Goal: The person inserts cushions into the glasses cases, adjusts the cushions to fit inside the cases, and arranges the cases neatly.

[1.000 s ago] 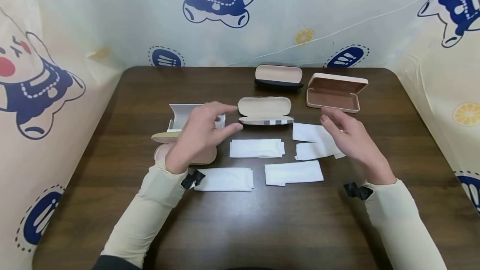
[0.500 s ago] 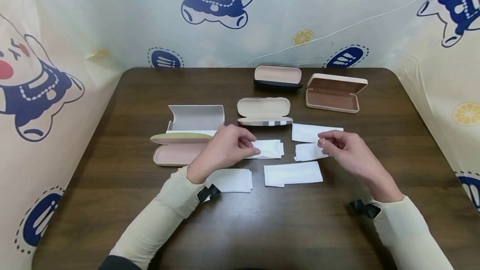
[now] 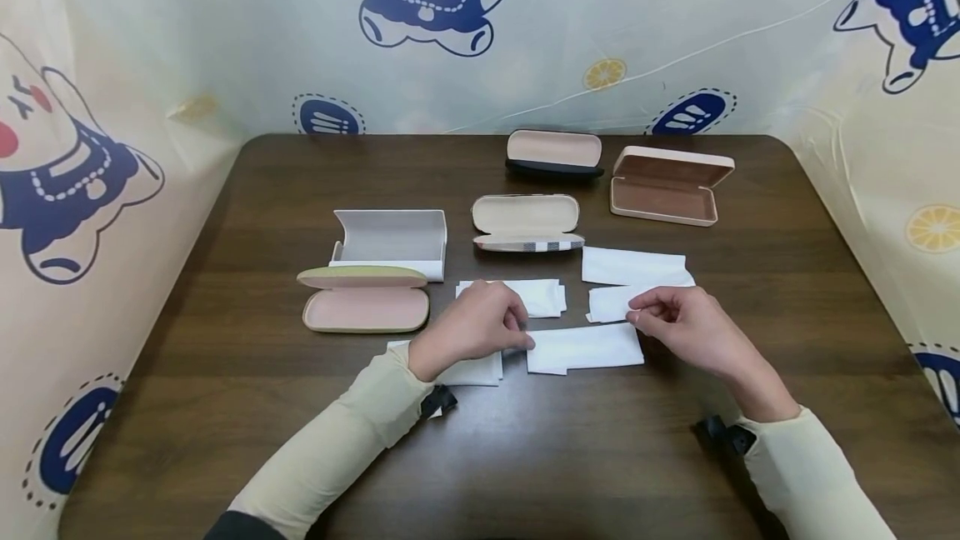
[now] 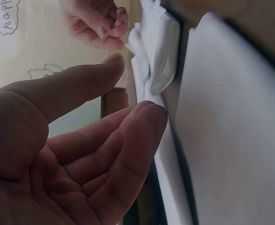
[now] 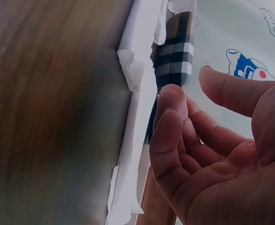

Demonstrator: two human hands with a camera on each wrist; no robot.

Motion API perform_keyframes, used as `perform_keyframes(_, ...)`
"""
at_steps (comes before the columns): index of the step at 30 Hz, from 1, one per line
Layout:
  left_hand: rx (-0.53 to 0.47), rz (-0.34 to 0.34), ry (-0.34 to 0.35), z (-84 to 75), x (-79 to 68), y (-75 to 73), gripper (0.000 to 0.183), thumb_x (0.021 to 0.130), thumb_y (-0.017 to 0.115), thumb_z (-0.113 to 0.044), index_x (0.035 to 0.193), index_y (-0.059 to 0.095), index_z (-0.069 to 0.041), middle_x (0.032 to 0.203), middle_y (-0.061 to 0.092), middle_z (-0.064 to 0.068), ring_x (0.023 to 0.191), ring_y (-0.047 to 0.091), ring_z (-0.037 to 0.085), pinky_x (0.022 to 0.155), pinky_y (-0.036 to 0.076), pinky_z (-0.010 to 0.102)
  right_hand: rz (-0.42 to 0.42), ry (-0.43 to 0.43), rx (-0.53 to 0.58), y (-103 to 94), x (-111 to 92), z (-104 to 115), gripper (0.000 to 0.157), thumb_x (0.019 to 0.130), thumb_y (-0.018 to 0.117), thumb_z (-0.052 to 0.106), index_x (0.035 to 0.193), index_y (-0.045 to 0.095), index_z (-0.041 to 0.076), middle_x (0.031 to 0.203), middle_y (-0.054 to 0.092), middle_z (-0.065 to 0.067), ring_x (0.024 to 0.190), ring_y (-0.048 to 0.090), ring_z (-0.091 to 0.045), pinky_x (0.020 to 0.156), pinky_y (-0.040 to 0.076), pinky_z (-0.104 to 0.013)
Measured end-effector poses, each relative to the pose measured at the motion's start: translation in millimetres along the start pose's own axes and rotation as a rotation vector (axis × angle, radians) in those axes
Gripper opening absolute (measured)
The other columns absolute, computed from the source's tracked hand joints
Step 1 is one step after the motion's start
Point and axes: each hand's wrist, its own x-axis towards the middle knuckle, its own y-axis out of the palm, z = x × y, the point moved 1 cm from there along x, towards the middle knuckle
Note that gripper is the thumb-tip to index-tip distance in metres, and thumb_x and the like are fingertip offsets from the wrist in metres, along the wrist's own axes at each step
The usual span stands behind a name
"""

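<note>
Several folded white cloths lie on the table in the head view. My left hand (image 3: pixel 474 325) hovers at the left end of the front right cloth (image 3: pixel 588 348), its thumb and fingertips apart in the left wrist view. Beneath its wrist, the front left cloth (image 3: pixel 480 371) is partly covered. At the right end of that front right cloth is my right hand (image 3: pixel 693 332), also partly over the middle right cloth (image 3: pixel 609 305). The right wrist view shows its thumb and bent fingers (image 5: pixel 167 145) apart, holding nothing. Two more cloths (image 3: pixel 543 298) lie behind.
Several opened glasses cases stand on the brown table (image 3: pixel 570 457): a green one with pink lining (image 3: pixel 367 309), a white one (image 3: pixel 393 236), a checked one (image 3: pixel 525 215), a black one (image 3: pixel 555 148) and a brown-lined one (image 3: pixel 663 194). Patterned sheeting (image 3: pixel 247 32) surrounds the table.
My left hand has come from above the left cases forward and right to the front right cloth. My right hand has shifted slightly nearer and left. The cloths and cases stay put.
</note>
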Motion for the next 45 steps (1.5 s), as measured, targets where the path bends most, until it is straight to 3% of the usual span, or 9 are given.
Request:
perform_keyframes(8,0.046,0.021,-0.001,-0.3,4.8,7.8,0.021,0.077,0.088,-0.021,0.089,0.077,-0.008,0.063,0.064,-0.012,0.064,0.059,0.004,0.069,0.049,0.027,0.028,-0.003,-0.065,4.1,-3,-2,0.009,0.092,0.075,0.018,0.096,0.075,0.01,0.075,0.064,0.003,0.068,0.056,-0.015,0.064,0.045,-0.028)
perform_keyframes(15,0.1,0.033,-0.011,-1.0,10.3,12.9,0.016,0.076,0.088,-0.019,0.076,0.073,-0.012,0.057,0.059,-0.012,0.062,0.055,0.005,0.068,0.047,0.027,0.031,-0.017,-0.127,11.2,-2,-7,0.011,0.09,0.077,0.016,0.096,0.073,0.008,0.074,0.062,0.004,0.069,0.057,-0.014,0.067,0.046,-0.03)
perform_keyframes(23,0.132,0.031,-0.017,-1.6,11.7,17.2,0.024,0.078,0.087,-0.021,0.069,0.066,-0.015,0.063,0.058,-0.008,0.063,0.054,0.011,0.063,0.046,0.027,0.035,-0.031,-0.182,15.0,3,-9,0.012,0.088,0.077,0.015,0.094,0.068,0.01,0.07,0.056,0.003,0.064,0.05,-0.016,0.063,0.041,-0.034)
perform_keyframes(31,0.145,0.04,-0.012,-2.4,14.1,19.0,0.026,0.075,0.086,-0.013,0.066,0.062,-0.017,0.064,0.056,-0.008,0.065,0.054,0.012,0.063,0.046,0.027,0.038,-0.045,-0.211,16.3,3,-8,0.013,0.089,0.075,0.014,0.081,0.065,0.015,0.068,0.055,0.004,0.062,0.05,-0.015,0.063,0.04,-0.034)
perform_keyframes(37,0.133,0.014,0.018,-3.6,13.8,18.8,0.02,0.077,0.081,-0.01,0.07,0.063,-0.018,0.067,0.058,-0.009,0.068,0.055,0.011,0.065,0.046,0.026,0.016,-0.039,-0.152,16.3,0,-11,0.014,0.089,0.076,0.012,0.08,0.065,0.015,0.071,0.058,0.003,0.066,0.053,-0.016,0.064,0.043,-0.033)
perform_keyframes(45,-0.055,-0.044,0.02,-0.2,13.3,15.1,0.015,0.078,0.076,-0.007,0.075,0.064,-0.015,0.062,0.06,-0.009,0.064,0.055,0.01,0.067,0.045,0.028,-0.022,0.011,0.036,14.6,-7,-13,0.011,0.088,0.077,0.012,0.083,0.068,0.012,0.074,0.063,-0.001,0.069,0.055,-0.018,0.062,0.043,-0.028)
